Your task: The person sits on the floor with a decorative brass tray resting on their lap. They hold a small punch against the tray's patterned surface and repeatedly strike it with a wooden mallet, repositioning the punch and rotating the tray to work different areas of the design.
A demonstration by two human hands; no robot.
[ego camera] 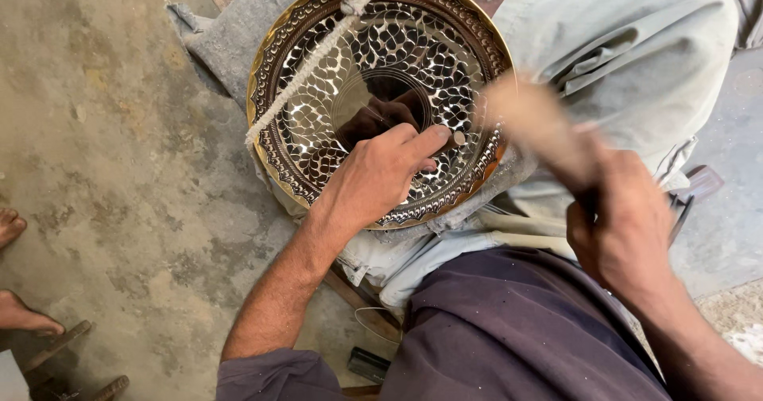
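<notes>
— What do we have on the lap?

— A round brass plate (381, 99), tilted so its face looks up at us, resting on a knee in pale cloth (636, 59). Its rim is scalloped, its face cut in a shiny leaf-scale pattern around a smooth mirror-like centre. A rough twisted cord (306, 79) runs from the plate's top edge slantwise down to its left edge.

— And our left hand (380, 174)?

— It lies over the plate's lower half, wrist bent, fingers curled, thumb and forefinger pinching a small metal punch (455, 139) whose long axis points toward the plate's right rim.

— Our right hand (624, 230)?

— Off the plate's right side, fisted around a wooden mallet (540, 127), blurred, its length slanting up-left toward the rim.

— Anything else?

— Someone's bare feet (16, 274) on the dusty concrete floor (119, 131), well left of the plate.
</notes>
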